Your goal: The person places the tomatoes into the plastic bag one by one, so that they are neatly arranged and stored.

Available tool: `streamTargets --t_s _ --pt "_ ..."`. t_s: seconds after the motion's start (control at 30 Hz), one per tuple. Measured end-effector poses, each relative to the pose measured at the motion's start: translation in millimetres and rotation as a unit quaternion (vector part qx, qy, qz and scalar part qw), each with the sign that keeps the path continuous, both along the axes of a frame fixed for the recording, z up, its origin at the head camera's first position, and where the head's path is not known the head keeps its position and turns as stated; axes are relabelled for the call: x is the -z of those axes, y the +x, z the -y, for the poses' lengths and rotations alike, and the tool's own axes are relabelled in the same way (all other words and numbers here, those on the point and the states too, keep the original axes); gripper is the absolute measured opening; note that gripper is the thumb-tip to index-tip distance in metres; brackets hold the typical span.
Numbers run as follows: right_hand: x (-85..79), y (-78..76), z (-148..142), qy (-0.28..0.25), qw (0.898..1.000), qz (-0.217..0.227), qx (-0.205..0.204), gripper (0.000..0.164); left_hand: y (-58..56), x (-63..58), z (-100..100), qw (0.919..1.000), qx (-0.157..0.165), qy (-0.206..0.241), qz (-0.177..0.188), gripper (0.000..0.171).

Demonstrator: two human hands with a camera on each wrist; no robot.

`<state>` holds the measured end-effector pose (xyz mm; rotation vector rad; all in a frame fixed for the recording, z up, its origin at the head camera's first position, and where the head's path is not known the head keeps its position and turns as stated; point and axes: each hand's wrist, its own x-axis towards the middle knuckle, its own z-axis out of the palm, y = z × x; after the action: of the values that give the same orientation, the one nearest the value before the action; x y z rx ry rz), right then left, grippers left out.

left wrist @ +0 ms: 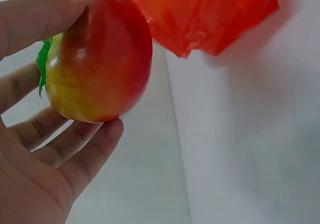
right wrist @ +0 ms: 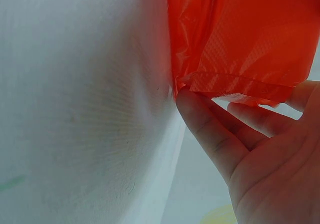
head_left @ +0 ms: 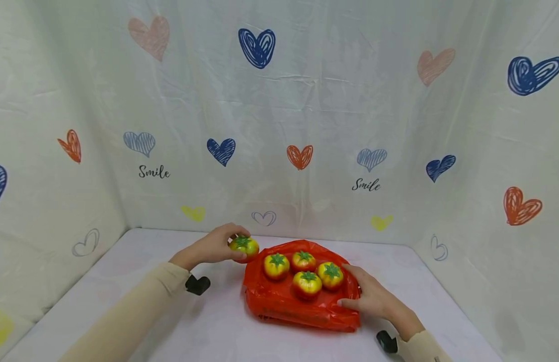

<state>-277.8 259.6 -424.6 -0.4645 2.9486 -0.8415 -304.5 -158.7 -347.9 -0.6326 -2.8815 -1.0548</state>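
Observation:
My left hand (head_left: 216, 244) grips a toy tomato (head_left: 244, 246) between thumb and fingers, just off the left side of a red plastic bag (head_left: 290, 309). In the left wrist view this tomato (left wrist: 102, 59) is glossy, red blending to yellow, with green leaves towards the palm. Several similar tomatoes (head_left: 308, 285) with green star-shaped tops sit on the bag's red film. At the bag's right end, my right hand (head_left: 374, 296) holds its side, thumb towards the front and fingers farther back. Up close, the right fingertips are at the folded edge of the bag (right wrist: 250, 44).
The bag lies on a white-covered table (head_left: 216, 322). A pale curtain (head_left: 279, 110) printed with hearts and "Smile" encloses the back and sides. Dark wrist devices (head_left: 197, 285) show under both forearms.

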Motion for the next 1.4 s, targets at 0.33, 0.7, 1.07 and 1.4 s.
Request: streamTargets --t_s 0.33,0.7,1.07,1.4 --pt "2.6 -0.3 0 -0.001 1.0 0.004 0.01 0.094 9.8 -4.8 -25 0.9986 0.048 0.004 -0.022 0.044" --pt "2.2 0.1 0 0.001 1.0 -0.003 -0.001 0.093 12.6 2.9 -56 0.9946 0.101 -0.005 -0.021 0.042" --pt "3.7 -1.8 -1 0.0 1.0 -0.003 0.007 0.093 12.2 11.8 -72 0.9913 0.129 -0.025 -0.007 0.041" --pt "4.3 -2.3 -1 -0.004 1.0 -0.002 0.008 0.094 15.8 18.9 -84 0.991 0.122 -0.055 -0.006 0.042"
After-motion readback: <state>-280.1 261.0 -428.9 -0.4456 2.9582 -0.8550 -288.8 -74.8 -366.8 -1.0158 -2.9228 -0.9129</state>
